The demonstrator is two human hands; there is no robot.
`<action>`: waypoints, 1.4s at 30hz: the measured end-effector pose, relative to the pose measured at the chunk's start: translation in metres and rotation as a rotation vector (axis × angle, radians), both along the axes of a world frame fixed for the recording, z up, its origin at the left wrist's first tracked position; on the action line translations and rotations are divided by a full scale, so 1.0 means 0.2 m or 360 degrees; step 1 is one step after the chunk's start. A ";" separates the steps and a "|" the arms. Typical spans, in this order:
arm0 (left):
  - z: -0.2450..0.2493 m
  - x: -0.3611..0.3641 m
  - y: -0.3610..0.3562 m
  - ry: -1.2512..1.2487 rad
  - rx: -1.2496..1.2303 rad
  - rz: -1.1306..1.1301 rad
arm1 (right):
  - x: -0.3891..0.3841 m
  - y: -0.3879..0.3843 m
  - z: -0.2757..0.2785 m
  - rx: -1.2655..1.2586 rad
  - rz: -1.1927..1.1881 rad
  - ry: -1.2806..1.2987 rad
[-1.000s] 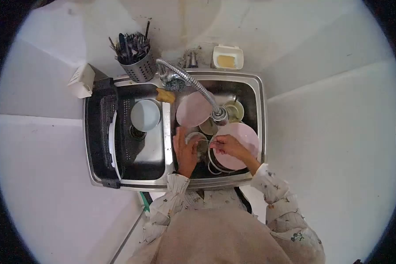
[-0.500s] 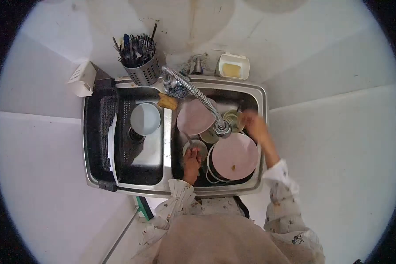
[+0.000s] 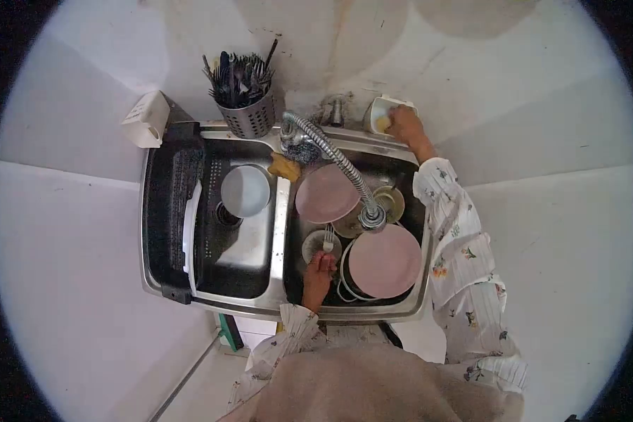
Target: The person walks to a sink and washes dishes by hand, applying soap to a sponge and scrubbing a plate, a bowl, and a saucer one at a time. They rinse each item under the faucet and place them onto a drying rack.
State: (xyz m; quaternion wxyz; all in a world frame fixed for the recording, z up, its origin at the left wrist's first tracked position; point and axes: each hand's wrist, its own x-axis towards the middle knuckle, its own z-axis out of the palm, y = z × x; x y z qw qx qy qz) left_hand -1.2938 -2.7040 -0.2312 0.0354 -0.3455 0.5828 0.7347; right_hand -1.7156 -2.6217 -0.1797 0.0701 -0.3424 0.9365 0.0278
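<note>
In the right basin, my left hand (image 3: 318, 278) is closed around a fork (image 3: 328, 239), its tines pointing away from me. Beneath the fork sits a small pale bowl (image 3: 309, 246). My right hand (image 3: 409, 131) reaches into a white tub (image 3: 374, 111) behind the sink, fingers closed at a yellow sponge (image 3: 382, 124), which they partly hide. Around the fork lie a pink plate (image 3: 327, 193), another pink plate (image 3: 385, 261) resting over a white-rimmed vessel, and a greenish bowl (image 3: 397, 204) partly under the faucet head.
A flexible metal faucet (image 3: 337, 156) arches over the right basin. The left basin holds a white bowl (image 3: 245, 191) and an upright white plate or lid (image 3: 191, 239). A brown-yellow cloth or sponge (image 3: 284, 167) lies on the divider. Behind stand a cutlery holder (image 3: 248, 118) and a white container (image 3: 146, 119).
My right hand has moved from the greenish bowl back to the white tub. My left hand still grips the fork, now turned so its tines show. The view has shifted slightly.
</note>
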 end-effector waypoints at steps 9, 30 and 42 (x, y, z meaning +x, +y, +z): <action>0.05 -0.03 0.03 0.0073 -0.0073 -0.0062 | 0.10 0.04 0.02 -0.0524 0.0057 -0.0005; 0.02 0.02 -0.04 0.0085 -0.0100 -0.0152 | 1.45 0.41 0.02 -0.1993 -0.1135 -0.1482; 0.11 0.05 -0.07 -0.0112 -0.0844 -0.0553 | 1.80 0.03 -0.11 -0.1037 -0.0411 -0.0303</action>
